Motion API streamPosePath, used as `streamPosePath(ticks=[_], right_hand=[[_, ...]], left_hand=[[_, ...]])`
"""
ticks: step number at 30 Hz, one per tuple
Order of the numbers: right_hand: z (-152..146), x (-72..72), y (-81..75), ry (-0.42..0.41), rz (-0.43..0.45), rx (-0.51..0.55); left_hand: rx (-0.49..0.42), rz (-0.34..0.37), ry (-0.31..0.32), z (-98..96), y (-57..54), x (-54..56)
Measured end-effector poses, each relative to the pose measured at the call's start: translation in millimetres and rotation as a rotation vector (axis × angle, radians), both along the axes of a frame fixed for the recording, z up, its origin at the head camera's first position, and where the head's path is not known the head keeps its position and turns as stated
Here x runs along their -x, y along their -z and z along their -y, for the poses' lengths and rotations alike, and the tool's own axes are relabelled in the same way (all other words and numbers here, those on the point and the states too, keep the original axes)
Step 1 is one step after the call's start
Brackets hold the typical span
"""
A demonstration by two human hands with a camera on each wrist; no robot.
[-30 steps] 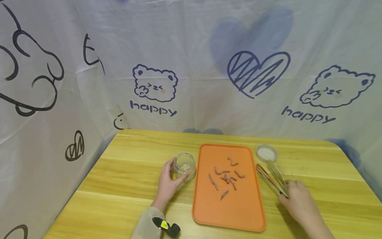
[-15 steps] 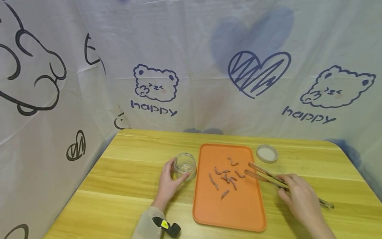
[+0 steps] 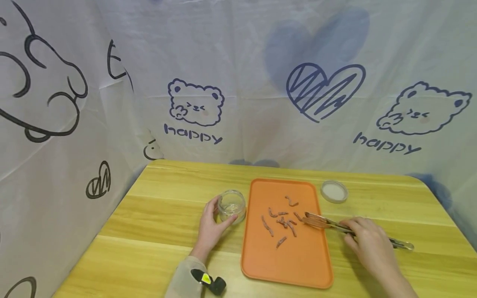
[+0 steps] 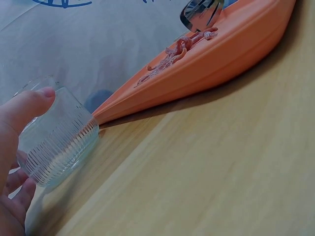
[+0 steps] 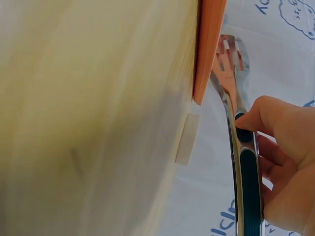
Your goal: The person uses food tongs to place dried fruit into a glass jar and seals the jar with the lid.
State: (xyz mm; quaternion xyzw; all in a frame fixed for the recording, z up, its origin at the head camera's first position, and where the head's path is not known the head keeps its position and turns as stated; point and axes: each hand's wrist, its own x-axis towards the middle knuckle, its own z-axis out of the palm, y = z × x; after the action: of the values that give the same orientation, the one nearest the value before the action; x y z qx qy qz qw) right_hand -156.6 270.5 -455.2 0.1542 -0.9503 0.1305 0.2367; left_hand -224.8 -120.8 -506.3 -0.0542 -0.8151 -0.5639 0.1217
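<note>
My left hand (image 3: pixel 211 227) grips a small clear glass jar (image 3: pixel 232 212) that stands on the table left of the tray. In the left wrist view, ribs run round the lower wall of the jar (image 4: pixel 61 142). My right hand (image 3: pixel 372 245) holds metal tongs (image 3: pixel 340 227), its thumb on a dark grip in the right wrist view. The slotted tips of the tongs reach over the right rim of an orange tray (image 3: pixel 287 267), right by one of several thin, reddish-brown, worm-like strips (image 3: pixel 266 226). Those strips lie scattered over the tray's upper half.
Right of the tray's far corner lies a round lid (image 3: pixel 333 192) with a pale inside. The yellowish wooden table (image 3: pixel 156 219) ends at a white printed cloth (image 3: pixel 257 124) behind it and at the left.
The tongs, first right of the tray and pointing toward the lid, have swung left so their tips are over the tray, beside a strip. My left hand and the jar stay in place.
</note>
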Motion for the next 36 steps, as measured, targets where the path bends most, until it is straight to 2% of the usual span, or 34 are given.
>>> streamPosePath(ticks=[4,22,30,36], right_hand=[[0,1.4,0.5,0.000,0.023,0.004],[5,-0.5,4.0,-0.022,-0.016,0.055],[14,-0.9,-2.3,-0.024,-0.039,0.076],[20,-1.4,-11.1,-0.001,-0.025,0.083]], left_hand=[[-0.002,-0.002,0.005,0.3,0.6,0.7],[-0.002,0.008,0.001,0.7,3.3,0.9],[-0.011,0.007,0.009,0.5,1.1,0.8],[0.002,0.020,0.001,0.5,-0.3,0.7]])
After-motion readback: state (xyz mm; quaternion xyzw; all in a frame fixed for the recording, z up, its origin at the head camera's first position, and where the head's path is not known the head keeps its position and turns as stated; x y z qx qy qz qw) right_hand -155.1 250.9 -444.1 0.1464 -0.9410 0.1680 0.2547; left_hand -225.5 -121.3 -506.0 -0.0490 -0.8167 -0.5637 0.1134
